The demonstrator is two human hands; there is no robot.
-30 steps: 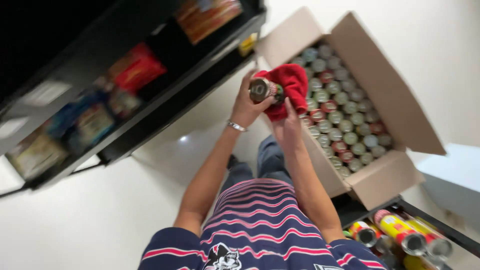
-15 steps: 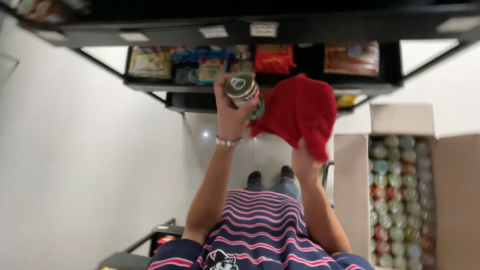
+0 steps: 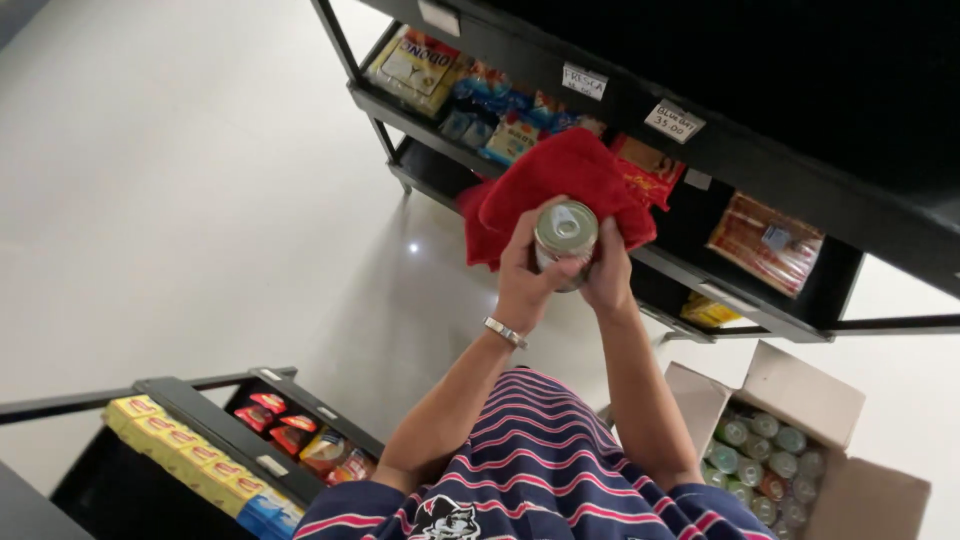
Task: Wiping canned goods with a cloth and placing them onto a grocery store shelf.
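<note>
Between the dark shelving and the open carton, the person's left hand (image 3: pixel 525 275) is wrapped around the side of a small tin can (image 3: pixel 565 240), fingers curled over its wall so the ring-pull lid faces up at the camera. A metal bracelet (image 3: pixel 505 332) sits on that wrist. The right hand (image 3: pixel 610 275) closes on the can from the other side and also pinches a red cloth (image 3: pixel 570 180), which drapes up and over behind the can, touching it.

Judging by the grip, the can is being wiped or turned in the cloth, held in the air at chest height and resting on nothing. The next move probably calls for one hand to free itself from the cloth so the can can be carried off alone.

Just beyond the hands runs a black shelf rack (image 3: pixel 700 140) with price tags on its front rails and packets behind them: coloured sachets (image 3: pixel 500 120) and a flat packet of red-brown strips (image 3: pixel 765 240). The lower shelf, under the cloth, looks dark and partly unfilled, though I cannot see how deep it goes.

Down at the lower right a cardboard carton (image 3: pixel 800 400) stands with its flaps up, packed tight with more cans (image 3: pixel 760 465). At the lower left another low rack (image 3: pixel 210 420) carries yellow boxes (image 3: pixel 170 440) and red packets. Pale floor (image 3: pixel 200 200) lies between the racks, leaving room for the arms to swing.
</note>
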